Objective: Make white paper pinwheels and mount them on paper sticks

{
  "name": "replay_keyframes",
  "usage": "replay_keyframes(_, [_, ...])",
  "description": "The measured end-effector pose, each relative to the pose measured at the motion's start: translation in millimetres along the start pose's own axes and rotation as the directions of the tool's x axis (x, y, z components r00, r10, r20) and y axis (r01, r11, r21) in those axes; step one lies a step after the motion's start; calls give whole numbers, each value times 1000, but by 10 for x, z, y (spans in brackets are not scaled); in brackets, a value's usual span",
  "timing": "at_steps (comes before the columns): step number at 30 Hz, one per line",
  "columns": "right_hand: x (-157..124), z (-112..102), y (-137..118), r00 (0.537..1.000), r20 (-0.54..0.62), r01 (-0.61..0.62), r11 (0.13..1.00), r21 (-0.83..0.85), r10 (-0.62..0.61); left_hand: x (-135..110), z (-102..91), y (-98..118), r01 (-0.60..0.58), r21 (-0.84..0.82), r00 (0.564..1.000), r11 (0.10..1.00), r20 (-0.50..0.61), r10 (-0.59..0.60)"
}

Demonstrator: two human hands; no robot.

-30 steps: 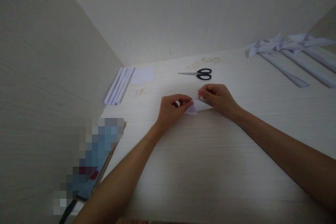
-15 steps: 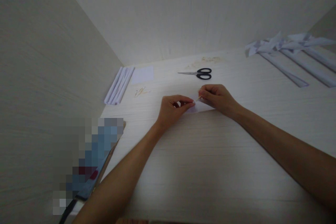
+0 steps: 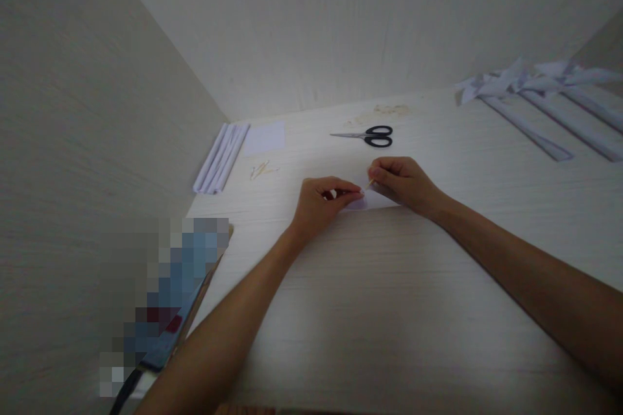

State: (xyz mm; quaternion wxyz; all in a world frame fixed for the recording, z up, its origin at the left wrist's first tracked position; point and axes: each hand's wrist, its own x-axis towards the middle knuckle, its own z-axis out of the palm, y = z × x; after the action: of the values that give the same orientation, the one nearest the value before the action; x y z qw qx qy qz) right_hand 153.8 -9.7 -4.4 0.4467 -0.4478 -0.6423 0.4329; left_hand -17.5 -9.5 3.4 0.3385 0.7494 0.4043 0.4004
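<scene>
A small folded piece of white paper [image 3: 370,201] lies on the pale table [image 3: 389,311] between my hands. My left hand [image 3: 321,202] is closed, its fingertips pinching the paper's left part. My right hand [image 3: 403,185] is also closed, pinching the paper's right part together with a thin wooden stick [image 3: 370,182] whose tip pokes out by my fingers. Both hands rest low on the table.
Black-handled scissors [image 3: 368,136] lie behind my hands. At the back left sit several rolled paper tubes [image 3: 220,157], a white square sheet [image 3: 265,139] and loose thin sticks [image 3: 261,170]. Paper pinwheels on long paper stems [image 3: 535,104] lie at the far right. Walls close the left and back.
The paper has been pressed down flatter onto the table; a second ago its fold stood raised between my fingers. Both hands have barely shifted.
</scene>
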Motion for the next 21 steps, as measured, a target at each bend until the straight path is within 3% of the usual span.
replay_keyframes(21, [10,5,37,999,-54,2,1000,-23,-3,2,7,7,9,-22,1000,1000,-22,-9])
